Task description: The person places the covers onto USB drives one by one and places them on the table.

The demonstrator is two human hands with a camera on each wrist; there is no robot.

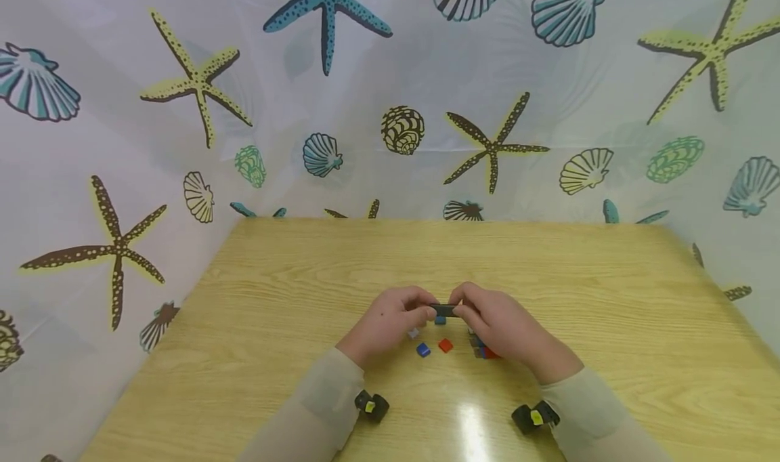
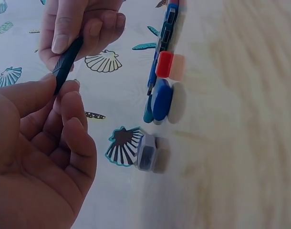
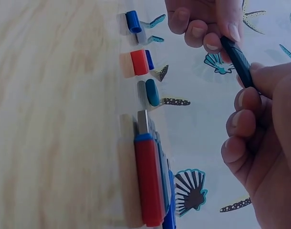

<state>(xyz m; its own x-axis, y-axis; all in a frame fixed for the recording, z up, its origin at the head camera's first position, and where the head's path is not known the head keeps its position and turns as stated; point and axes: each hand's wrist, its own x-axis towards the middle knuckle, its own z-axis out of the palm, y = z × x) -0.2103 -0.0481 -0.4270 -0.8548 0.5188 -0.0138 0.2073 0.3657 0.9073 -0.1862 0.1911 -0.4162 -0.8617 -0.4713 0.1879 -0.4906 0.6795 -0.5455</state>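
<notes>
Above the table, both hands hold a slim black USB flash drive (image 1: 445, 310) between them, one at each end. My left hand (image 1: 390, 323) pinches its left end between thumb and fingers. The right hand (image 1: 502, 320) pinches the other end the same way. Ribbed markings show on the dark drive (image 3: 237, 59) in the right wrist view; its ends are hidden by the fingertips. Below the hands lie small loose caps: a blue cap (image 1: 423, 349), a red cap (image 1: 445, 345), a teal cap (image 1: 440, 320) and a pale cap (image 2: 146, 152).
Under the right hand lies a group of flash drives, among them a red flash drive (image 3: 149, 181) with its metal plug bare. The wooden table (image 1: 305, 259) ends at a hanging cloth (image 1: 365, 96) printed with shells and starfish.
</notes>
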